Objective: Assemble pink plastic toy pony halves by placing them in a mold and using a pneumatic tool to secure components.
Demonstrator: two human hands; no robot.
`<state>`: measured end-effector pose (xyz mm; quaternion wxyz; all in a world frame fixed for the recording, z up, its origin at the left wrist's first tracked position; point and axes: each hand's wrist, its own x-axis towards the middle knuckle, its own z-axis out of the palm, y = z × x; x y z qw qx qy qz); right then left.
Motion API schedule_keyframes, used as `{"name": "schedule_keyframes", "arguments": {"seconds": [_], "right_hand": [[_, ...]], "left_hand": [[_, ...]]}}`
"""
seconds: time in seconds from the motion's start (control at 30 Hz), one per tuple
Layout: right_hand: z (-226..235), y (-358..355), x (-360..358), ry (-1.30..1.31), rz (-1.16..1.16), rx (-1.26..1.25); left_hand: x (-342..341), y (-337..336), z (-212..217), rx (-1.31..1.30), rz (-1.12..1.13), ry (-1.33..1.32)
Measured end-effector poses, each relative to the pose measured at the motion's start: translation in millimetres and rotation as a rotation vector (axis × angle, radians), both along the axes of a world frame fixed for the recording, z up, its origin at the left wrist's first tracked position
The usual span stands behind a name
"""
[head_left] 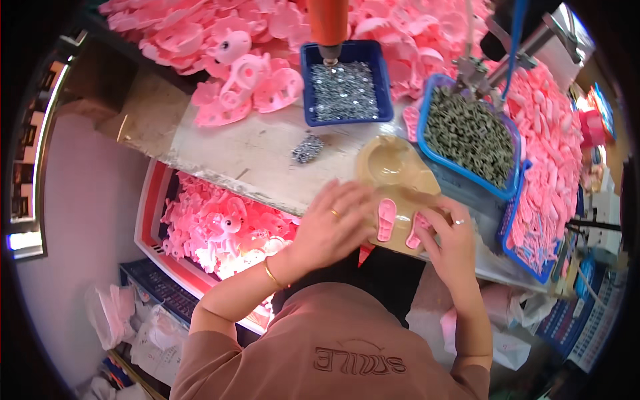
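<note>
A tan block [403, 175] with a rounded hollow lies at the table's front edge. A small pink plastic leg-shaped piece [386, 220] rests on its near part, hollow ribbed side up. My left hand [337, 219], wearing a ring, is just left of that piece, its fingers stretched out with nothing seen in them. A second pink plastic piece [418, 229] lies on the block's right side. The thumb and fingers of my right hand [452, 233] close around its right edge, covering part of it.
A blue tray of silvery screws [345, 121] stands under an orange screwdriver [328, 23]. A small screw pile [307, 149] lies nearby. At right are a blue basket of dark metal parts [467, 130] and pink pieces [543, 160]. Pink toy shells [200, 40] heap behind; a crate [155, 200] stands lower left.
</note>
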<state>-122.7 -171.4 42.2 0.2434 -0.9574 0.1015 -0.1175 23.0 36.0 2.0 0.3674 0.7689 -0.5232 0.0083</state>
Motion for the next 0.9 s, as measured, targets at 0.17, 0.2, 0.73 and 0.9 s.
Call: {"name": "schedule_keyframes", "arguments": {"seconds": [0.17, 0.2, 0.73, 0.9], "right_hand": [[10.2, -2.2, 6.0, -0.040, -0.070, 0.015], [6.7, -3.5, 7.0, -0.051, -0.082, 0.054], [17.7, 25.8, 28.1, -0.064, 0.105, 0.429], [28.3, 60.5, 54.5, -0.171, 0.186, 0.577]], "left_hand": [[106.4, 45.2, -16.4, -0.056, 0.513, -0.246], [129.4, 53.3, -16.6, -0.067, 0.656, -0.295], [91.8, 37.2, 1.8, -0.420, 0.420, 0.473], [-12.8, 19.0, 0.5, -0.228, 0.022, 0.751]]}}
